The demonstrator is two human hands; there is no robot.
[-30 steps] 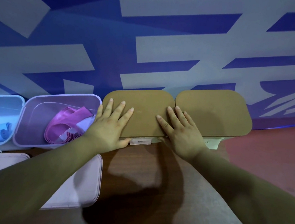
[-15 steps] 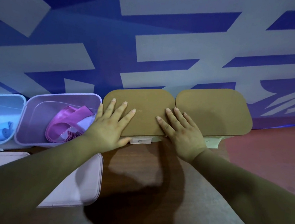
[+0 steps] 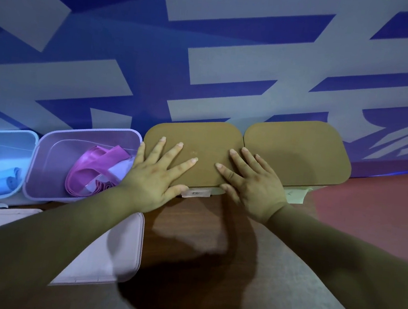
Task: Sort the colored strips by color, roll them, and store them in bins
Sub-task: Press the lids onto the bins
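Left hand (image 3: 156, 174) and right hand (image 3: 250, 185) are pressed flat, fingers spread, on brown lid (image 3: 193, 153); uneven pressure could leave one edge unseated or shift the bin

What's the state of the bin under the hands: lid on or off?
Lid on. The brown lid lies flat over the bin, covering it; left hand and right hand rest spread on top.

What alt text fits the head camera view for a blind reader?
The left hand and right hand rest flat on one brown lid, a second brown lid beside it. To the left, an open purple bin holds purple strips, an open blue bin blue rolls.
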